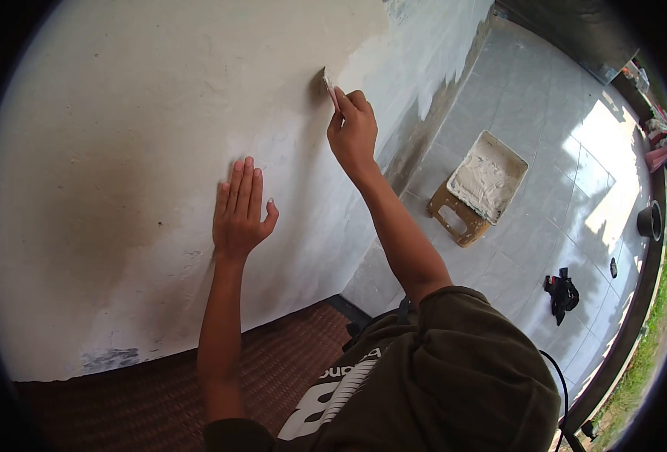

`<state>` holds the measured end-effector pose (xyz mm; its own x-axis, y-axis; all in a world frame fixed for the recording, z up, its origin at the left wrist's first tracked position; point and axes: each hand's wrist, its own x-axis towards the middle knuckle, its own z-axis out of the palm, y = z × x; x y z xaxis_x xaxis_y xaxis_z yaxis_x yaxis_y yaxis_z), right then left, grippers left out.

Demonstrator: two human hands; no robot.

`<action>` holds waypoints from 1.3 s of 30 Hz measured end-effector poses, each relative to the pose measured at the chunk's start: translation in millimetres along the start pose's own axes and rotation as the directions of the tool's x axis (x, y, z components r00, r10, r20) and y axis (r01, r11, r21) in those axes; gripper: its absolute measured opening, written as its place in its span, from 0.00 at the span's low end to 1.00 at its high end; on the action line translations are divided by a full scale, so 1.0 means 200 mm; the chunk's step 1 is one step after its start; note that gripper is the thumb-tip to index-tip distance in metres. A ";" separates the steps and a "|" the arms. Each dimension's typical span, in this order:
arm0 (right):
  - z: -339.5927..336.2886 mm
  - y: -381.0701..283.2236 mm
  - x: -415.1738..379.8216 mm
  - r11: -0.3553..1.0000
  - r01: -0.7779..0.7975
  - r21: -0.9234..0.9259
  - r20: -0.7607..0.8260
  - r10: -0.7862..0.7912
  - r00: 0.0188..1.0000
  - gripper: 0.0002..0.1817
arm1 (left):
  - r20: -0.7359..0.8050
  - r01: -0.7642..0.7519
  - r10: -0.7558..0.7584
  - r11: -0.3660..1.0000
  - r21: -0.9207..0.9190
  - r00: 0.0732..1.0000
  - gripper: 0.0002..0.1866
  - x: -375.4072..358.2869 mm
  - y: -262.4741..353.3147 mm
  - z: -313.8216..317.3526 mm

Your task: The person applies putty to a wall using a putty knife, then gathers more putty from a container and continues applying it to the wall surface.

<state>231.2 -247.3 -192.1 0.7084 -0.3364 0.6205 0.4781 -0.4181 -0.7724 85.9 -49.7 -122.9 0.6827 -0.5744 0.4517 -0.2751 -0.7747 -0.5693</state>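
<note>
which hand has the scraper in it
The right hand: it grips the scraper. The left hand holds no tool; it is open and flat, palm toward the wall.

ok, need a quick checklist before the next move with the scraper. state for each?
1. Right hand has the scraper: ok, fingers closed on it.
2. Scraper edge touching the wall: cannot tell, very close but contact is unclear.
3. Left hand clear of the scraper: ok, spread flat at the wall, apart from it.
4. Paste left in the tray: ok, it covers the bottom.
5. Tray steady on the stool: cannot tell, it sits off-centre.
6. Wall even in colour: not ok, a dark grey patch shows low down.
</note>
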 end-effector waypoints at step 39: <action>0.01 -0.28 -0.27 0.984 0.178 -0.015 0.005 -0.178 0.984 0.28 | -0.035 -0.022 0.021 0.999 -0.026 0.999 0.33 -0.04 -0.10 -0.14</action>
<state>167.8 -204.1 -183.0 0.6144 -0.2524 0.7475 0.5886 -0.4843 -0.6473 66.6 -37.3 -96.9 0.6527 -0.5997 0.4630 -0.3080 -0.7683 -0.5611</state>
